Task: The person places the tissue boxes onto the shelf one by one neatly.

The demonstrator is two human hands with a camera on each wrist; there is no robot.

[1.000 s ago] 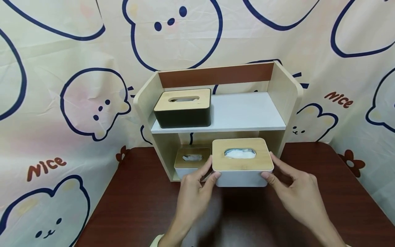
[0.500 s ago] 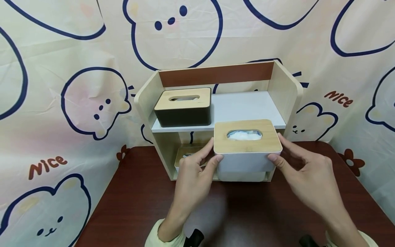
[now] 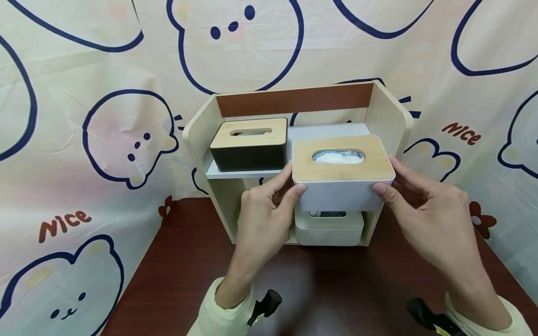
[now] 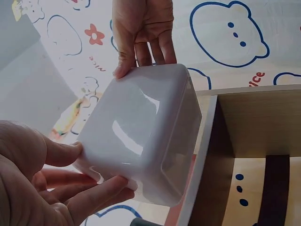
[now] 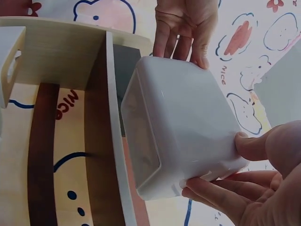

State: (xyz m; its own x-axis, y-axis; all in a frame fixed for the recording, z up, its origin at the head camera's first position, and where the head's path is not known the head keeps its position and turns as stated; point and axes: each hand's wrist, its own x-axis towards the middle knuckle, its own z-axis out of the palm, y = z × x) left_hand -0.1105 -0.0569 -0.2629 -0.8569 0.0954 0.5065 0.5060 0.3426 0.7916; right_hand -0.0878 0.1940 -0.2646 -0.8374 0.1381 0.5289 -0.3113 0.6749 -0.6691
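Observation:
Between both hands is a white tissue box (image 3: 342, 196) with a light wooden lid and white tissue in its oval slot. My left hand (image 3: 266, 217) grips its left end, thumb on the front face. At the right end my right hand (image 3: 433, 219) holds it the same way. The box is raised in front of the upper shelf (image 3: 248, 174) of a small wooden rack, hiding that shelf's right part. Both wrist views show the box's glossy white underside (image 4: 127, 122), off any surface. On the upper shelf's left stands a dark green tissue box (image 3: 250, 156) with a wooden lid.
On the rack's lower level, a pale tissue box (image 3: 329, 231) stands below the held one. Another box there at the left is mostly behind my left hand. The rack's right side panel (image 3: 391, 116) rises beside the held box. A dark wood table (image 3: 336, 289) lies beneath.
Both hands have lifted the white tissue box from the lower level's height to the upper shelf's, shifting slightly right. The pale box behind it has come into view. The dark green box stays put.

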